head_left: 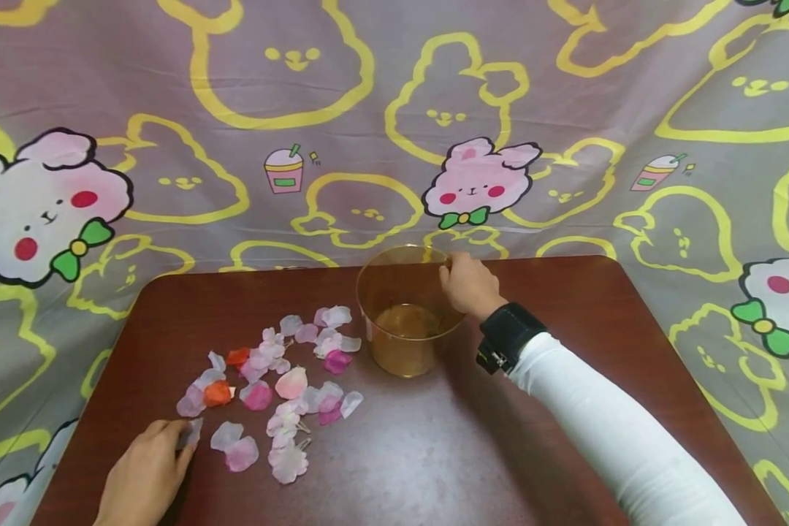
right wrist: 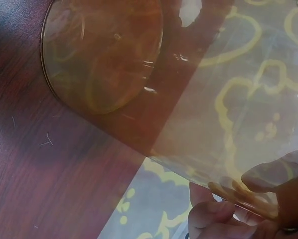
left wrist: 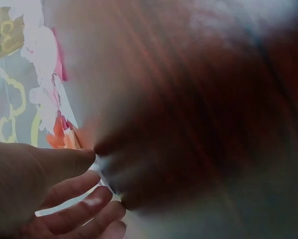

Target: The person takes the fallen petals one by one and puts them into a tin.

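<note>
A clear amber plastic cup (head_left: 404, 310) stands upright at the back middle of the dark red table (head_left: 447, 453); nothing lies inside it. My right hand (head_left: 468, 283) grips its far right rim, thumb inside the cup wall (right wrist: 228, 124) and fingers (right wrist: 211, 214) outside. Several fabric petals (head_left: 279, 380), pale pink, white, magenta and orange, lie scattered left of the cup. At the front left my left hand (head_left: 146, 475) pinches a pale petal (head_left: 191, 432) at the edge of the pile; the left wrist view shows thumb and fingers (left wrist: 89, 196) closed on a white petal (left wrist: 103, 172).
A cartoon-rabbit patterned cloth (head_left: 394, 124) hangs behind the table and drapes down both sides. Bare tabletop lies in front of and to the right of the cup. My right forearm in a white sleeve (head_left: 605, 424) crosses the table's right half.
</note>
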The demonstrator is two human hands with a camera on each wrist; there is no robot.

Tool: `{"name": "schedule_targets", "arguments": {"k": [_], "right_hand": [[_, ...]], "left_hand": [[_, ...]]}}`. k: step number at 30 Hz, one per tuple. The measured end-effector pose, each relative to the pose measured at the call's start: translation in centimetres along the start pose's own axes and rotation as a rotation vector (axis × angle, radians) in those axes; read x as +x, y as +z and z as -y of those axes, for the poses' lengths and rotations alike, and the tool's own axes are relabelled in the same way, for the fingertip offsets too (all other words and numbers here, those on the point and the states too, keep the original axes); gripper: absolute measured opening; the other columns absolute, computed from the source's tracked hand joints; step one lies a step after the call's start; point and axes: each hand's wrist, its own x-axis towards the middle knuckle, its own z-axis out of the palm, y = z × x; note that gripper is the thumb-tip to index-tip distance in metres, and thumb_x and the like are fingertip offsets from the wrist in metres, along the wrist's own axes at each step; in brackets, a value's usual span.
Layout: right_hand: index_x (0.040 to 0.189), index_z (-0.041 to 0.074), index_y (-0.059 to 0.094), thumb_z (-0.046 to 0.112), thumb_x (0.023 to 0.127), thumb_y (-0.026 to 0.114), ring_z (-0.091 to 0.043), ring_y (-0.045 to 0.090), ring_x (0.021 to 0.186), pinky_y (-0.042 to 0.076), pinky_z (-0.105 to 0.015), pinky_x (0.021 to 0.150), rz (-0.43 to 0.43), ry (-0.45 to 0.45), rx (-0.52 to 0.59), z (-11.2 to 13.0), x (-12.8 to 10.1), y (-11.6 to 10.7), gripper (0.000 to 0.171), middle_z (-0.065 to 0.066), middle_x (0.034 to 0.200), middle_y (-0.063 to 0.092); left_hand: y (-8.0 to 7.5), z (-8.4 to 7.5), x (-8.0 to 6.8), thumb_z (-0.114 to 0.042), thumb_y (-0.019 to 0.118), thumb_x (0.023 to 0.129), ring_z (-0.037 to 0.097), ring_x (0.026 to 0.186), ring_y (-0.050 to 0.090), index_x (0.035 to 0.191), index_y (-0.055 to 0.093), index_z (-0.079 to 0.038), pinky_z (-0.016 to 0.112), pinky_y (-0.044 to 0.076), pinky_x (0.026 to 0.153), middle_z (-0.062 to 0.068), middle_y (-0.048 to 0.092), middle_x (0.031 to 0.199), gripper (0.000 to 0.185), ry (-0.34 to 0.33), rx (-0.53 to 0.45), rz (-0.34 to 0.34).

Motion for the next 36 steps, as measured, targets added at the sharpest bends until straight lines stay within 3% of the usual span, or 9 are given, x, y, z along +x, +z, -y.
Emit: {"name": "schedule_targets", "arguments": {"k": [10, 16, 23, 28, 36], "right_hand": [[0.102, 0.01, 0.057, 0.03, 0.105, 0.045, -0.029, 0.06, 0.083, 0.045, -0.045, 0.071, -0.004, -0.012, 0.011, 0.1, 0.0, -0.1, 0.024, -0.008, 0.086, 0.057], [0.103, 0.009, 0.057, 0.029, 0.105, 0.047, -0.03, 0.06, 0.082, 0.044, -0.043, 0.07, 0.0, -0.012, 0.022, 0.2, -0.1, -0.2, 0.022, -0.008, 0.086, 0.058], [0.107, 0.009, 0.057, 0.03, 0.105, 0.047, -0.03, 0.06, 0.085, 0.046, -0.045, 0.073, 0.007, -0.006, 0.019, 0.0, -0.1, -0.2, 0.024, -0.009, 0.089, 0.06], [0.107, 0.009, 0.057, 0.03, 0.105, 0.046, -0.031, 0.06, 0.085, 0.046, -0.046, 0.074, 0.002, -0.012, 0.012, 0.1, -0.1, -0.4, 0.024, -0.01, 0.09, 0.06], [0.105, 0.008, 0.057, 0.029, 0.105, 0.046, -0.03, 0.059, 0.084, 0.045, -0.045, 0.072, 0.004, -0.016, 0.02, 0.1, -0.1, -0.3, 0.024, -0.009, 0.087, 0.058]], "left_hand": [[-0.2, 0.0, -0.4, -0.007, 0.074, 0.085, 0.043, 0.068, 0.064, 0.091, 0.069, 0.001, 0.056, 0.047, 0.057, 0.014, 0.065, 0.076, 0.01, 0.051, 0.032, -0.122], [-1.7, -1.2, -0.1, -0.009, 0.076, 0.084, 0.036, 0.057, 0.06, 0.089, 0.066, 0.001, 0.05, 0.043, 0.049, 0.014, 0.064, 0.073, 0.015, 0.048, 0.041, -0.22], [-3.3, -4.5, 1.2, -0.01, 0.084, 0.077, 0.029, 0.058, 0.061, 0.091, 0.07, 0.0, 0.042, 0.043, 0.047, 0.016, 0.07, 0.08, 0.023, 0.165, 0.006, -0.391], [-4.6, -7.8, 2.5, -0.009, 0.085, 0.075, 0.031, 0.064, 0.065, 0.095, 0.07, -0.001, 0.046, 0.051, 0.052, 0.018, 0.072, 0.088, 0.026, 0.271, -0.018, -0.483], [-7.0, -13.2, 4.7, -0.011, 0.081, 0.083, 0.032, 0.078, 0.07, 0.101, 0.072, -0.003, 0.047, 0.058, 0.063, 0.015, 0.075, 0.095, 0.021, 0.409, -0.07, -0.542]]}}
